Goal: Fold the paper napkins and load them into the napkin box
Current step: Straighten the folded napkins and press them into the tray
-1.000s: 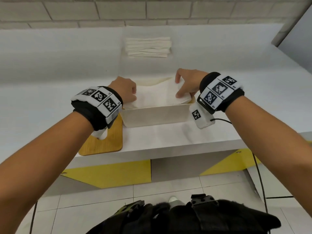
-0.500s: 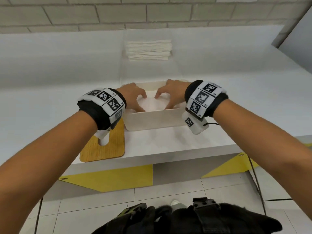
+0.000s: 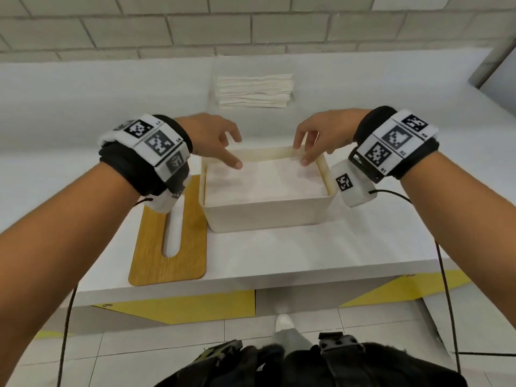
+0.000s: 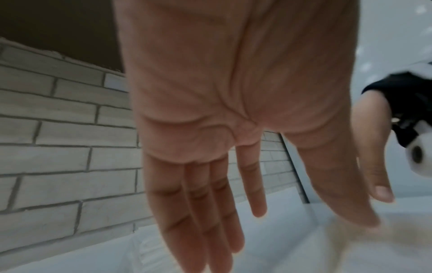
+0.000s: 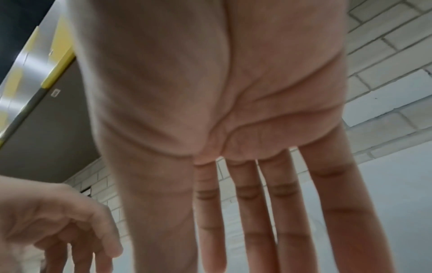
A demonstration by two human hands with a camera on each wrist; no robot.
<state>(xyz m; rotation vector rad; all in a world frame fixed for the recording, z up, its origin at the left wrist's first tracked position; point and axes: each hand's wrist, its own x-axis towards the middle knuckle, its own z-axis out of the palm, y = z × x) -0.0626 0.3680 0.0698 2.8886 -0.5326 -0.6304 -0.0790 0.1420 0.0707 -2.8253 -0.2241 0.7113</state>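
While we are looking down from the head view, our left hand and right hand are hovering over the far corners of the napkin box, at about eleven and one o'clock of it. Each grip is released: fingers are hanging relaxed and spread, grasping nothing, which the wrist views are confirming with straight fingers on the left and straight fingers on the right. The left thumb seems to be pointing down toward the folded napkins, though we cannot tell whether it is touching them. The right fingertips are sitting near the box's back rim; contact is likewise unclear.

The napkins are lying flat inside the box, filling it from wall to wall just below the rim. The box is standing on the white desk, near its front edge. At nine o'clock of the box, a wooden lid with a long slot is lying flat, tucked against the box's left wall. At twelve o'clock, well apart toward the brick wall, a stack of napkins is waiting on the desk.
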